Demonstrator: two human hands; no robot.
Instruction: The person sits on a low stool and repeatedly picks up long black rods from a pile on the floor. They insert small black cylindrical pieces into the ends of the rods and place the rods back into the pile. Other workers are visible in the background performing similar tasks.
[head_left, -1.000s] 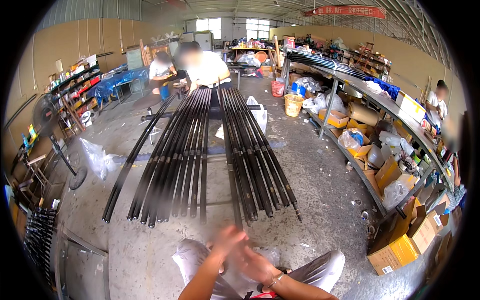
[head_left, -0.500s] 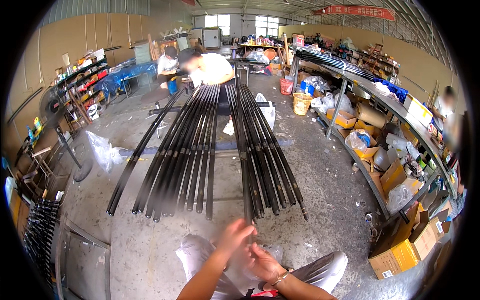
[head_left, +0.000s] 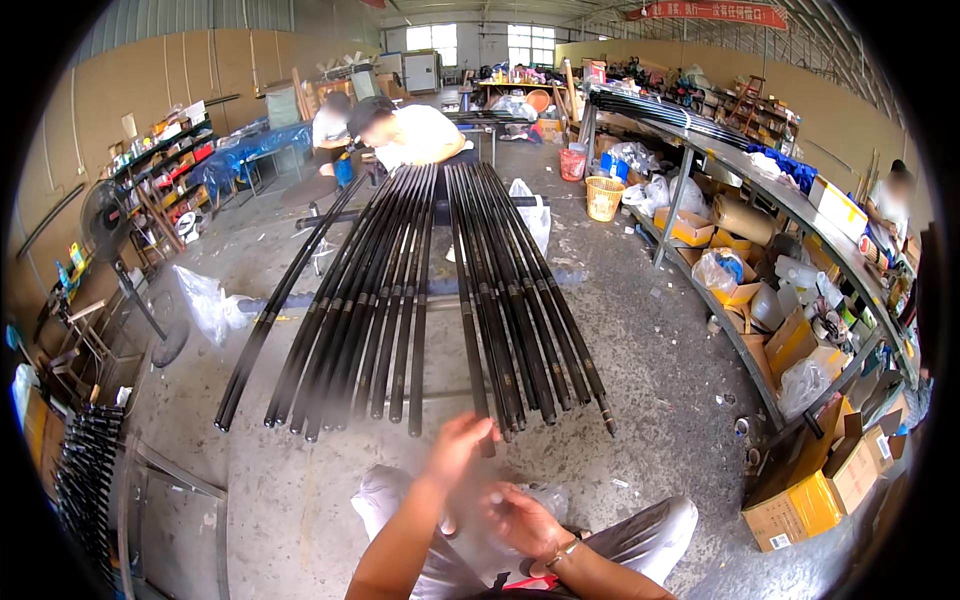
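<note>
Long black rods [head_left: 385,300], which look like fishing rods, lie side by side in two groups, pointing away from me. My left hand [head_left: 460,450] pinches the near end of the leftmost black rod [head_left: 470,330] in the right group; a short stub shows below its fingers. Lower and to the right, my right hand [head_left: 528,522] is held apart from the rods, over my lap. Its fingers look curled but are smeared by motion, so what they hold, if anything, is unclear. The right group's outermost rod has a narrower stepped end [head_left: 608,415].
A co-worker in a white shirt [head_left: 430,135] bends over the rods' far ends, with another person behind. A crossbar [head_left: 330,220] supports the rods. To the right stands a long metal shelf bench [head_left: 690,190] with boxes; an open carton [head_left: 800,500] sits nearby. A fan [head_left: 105,215] is at left.
The rod in my left hand has come down from a raised position to lie along the right group's left side. My hands have drawn apart, the left moving slightly up and left.
</note>
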